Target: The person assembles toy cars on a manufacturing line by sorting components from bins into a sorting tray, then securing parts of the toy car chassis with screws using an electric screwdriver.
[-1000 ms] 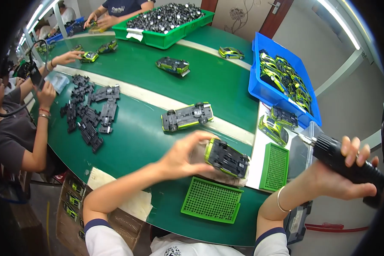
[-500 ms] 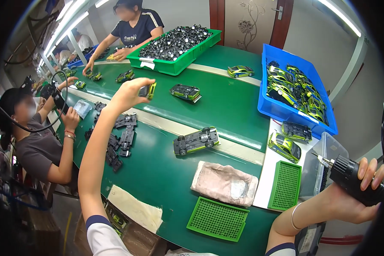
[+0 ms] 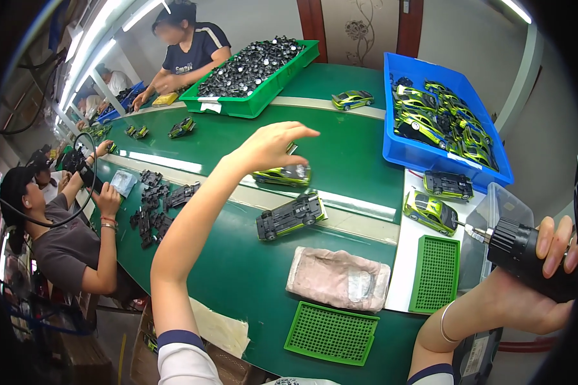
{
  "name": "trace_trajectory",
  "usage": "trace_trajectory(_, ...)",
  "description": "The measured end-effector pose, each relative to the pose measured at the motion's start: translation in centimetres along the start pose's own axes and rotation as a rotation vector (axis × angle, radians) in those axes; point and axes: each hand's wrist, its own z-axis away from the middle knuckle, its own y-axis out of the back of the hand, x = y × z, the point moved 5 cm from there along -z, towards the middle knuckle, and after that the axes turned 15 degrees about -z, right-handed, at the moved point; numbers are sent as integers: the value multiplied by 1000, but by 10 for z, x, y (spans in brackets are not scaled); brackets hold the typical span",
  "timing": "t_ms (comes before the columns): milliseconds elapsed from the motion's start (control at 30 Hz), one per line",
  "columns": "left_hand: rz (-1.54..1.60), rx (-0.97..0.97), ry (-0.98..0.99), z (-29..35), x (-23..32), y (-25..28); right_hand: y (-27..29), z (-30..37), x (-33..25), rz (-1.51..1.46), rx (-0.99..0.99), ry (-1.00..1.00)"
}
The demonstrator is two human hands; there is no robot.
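Note:
My left hand (image 3: 273, 149) reaches over the green belt, thumb and fingers apart. Just below it an upright yellow-green toy car (image 3: 282, 176) stands at the belt's near edge. A small yellow-green bit shows behind the fingers, mostly hidden. Nearer me, a second toy car (image 3: 291, 217) lies wheels up on the pale strip. At the right, my right hand (image 3: 552, 263) grips a black electric screwdriver (image 3: 514, 240). Its bit points left, close in the picture to an upright toy car (image 3: 430, 212) on a white board; whether they touch I cannot tell.
A blue bin (image 3: 392, 154) of toy cars stands at the right, a green tray (image 3: 250, 106) of black parts at the back. Black chassis parts (image 3: 151, 215), a folded cloth (image 3: 327, 276) and green perforated trays (image 3: 331, 333) lie nearer. Co-workers sit left and across.
My left hand has moved right and let go of the toy car it pinched. An upright car now shows beneath it. My right hand keeps its grip on the screwdriver. The view has shifted slightly.

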Motion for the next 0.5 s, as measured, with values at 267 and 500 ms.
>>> trace_trajectory(267, 13, -181, -162, -52, 63, -71, -13, 5, 4, -13, -48, -25)
trace_trajectory(500, 32, -255, 32, 3, 3, -65, -12, 2, 3, -27, -47, -44)
